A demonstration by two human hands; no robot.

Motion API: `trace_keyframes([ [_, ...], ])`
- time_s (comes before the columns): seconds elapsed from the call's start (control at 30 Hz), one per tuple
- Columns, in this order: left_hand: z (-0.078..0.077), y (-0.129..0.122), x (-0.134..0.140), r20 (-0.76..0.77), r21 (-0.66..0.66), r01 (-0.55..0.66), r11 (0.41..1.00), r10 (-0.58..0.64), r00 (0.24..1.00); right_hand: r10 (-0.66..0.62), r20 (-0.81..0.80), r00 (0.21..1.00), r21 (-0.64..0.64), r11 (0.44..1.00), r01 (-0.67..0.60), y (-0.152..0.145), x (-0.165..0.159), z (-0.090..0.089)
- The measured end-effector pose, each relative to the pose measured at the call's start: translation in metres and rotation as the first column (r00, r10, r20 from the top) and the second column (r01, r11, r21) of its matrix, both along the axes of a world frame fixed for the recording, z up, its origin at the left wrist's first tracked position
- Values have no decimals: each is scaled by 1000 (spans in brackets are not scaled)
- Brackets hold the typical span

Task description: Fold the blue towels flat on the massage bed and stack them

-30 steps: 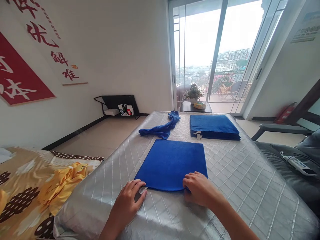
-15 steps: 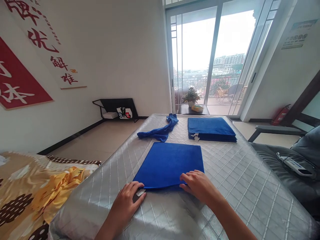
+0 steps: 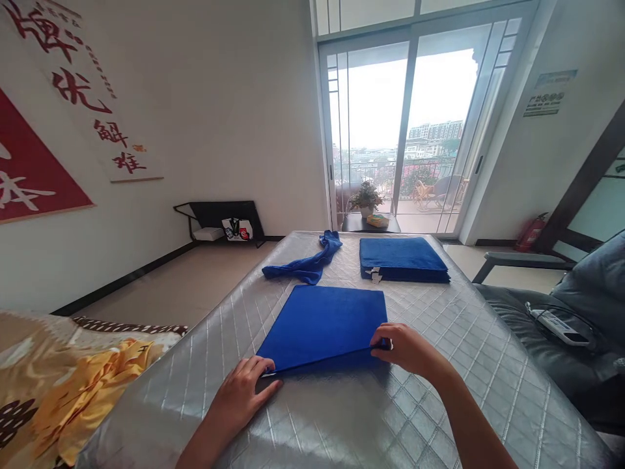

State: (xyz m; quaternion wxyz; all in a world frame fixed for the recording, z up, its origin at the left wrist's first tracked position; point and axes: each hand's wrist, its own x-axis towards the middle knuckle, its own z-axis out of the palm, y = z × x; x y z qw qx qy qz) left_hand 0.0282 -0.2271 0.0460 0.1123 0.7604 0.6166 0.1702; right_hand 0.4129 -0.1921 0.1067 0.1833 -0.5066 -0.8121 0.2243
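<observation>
A folded blue cloth (image 3: 327,326) lies flat on a quilted silver mattress cover (image 3: 449,391). At its near right corner my right hand (image 3: 403,348) pinches the edge between thumb and fingers, and that edge is raised a little. My left hand (image 3: 247,387) rests its fingertips on the near left corner, thumb spread apart on the cover; a bit of white tag shows under the fingers. Beyond, a crumpled blue cloth (image 3: 310,264) lies at the left. A neat stack of folded blue cloths (image 3: 403,257) with white tags sits at the far right.
To the left is a patterned bedspread (image 3: 29,352) with a yellow cloth (image 3: 97,391) on it. A dark sofa (image 3: 517,319) on the right bears a power strip (image 3: 556,324). Past the far edge stands a chair with a potted plant (image 3: 366,198).
My right hand has moved right along the near edge to the corner and lifted it slightly. My left hand stays at the left corner. The view has tilted up a little.
</observation>
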Motion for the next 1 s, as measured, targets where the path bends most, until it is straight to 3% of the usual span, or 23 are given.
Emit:
trace_keyframes([
  [0.3, -21, 8, -24, -154, 242, 23, 970, 15, 988, -29, -173, 985, 23, 999, 34, 3, 15, 4],
  [0.5, -27, 11, -40, -166, 496, 88, 864, -5, 986, -48, -223, 974, 74, 995, 66, 3, 15, 3],
  [0.63, -19, 7, -39, -186, 644, 127, 755, -7, 983, -49, -250, 967, 147, 985, 88, 1, 16, 8],
  [0.8, -1, 3, -35, -176, 765, 128, 631, 12, 984, -12, -307, 952, 332, 936, 119, -19, 16, 25],
  [0.9, 15, 2, -33, -84, 796, 66, 602, 2, 996, 15, -276, 961, 467, 876, 121, -41, 16, 42],
  [1.0, 36, -1, -30, -6, 807, 28, 590, -39, 999, 45, -189, 981, 616, 783, 82, -64, 22, 67],
])
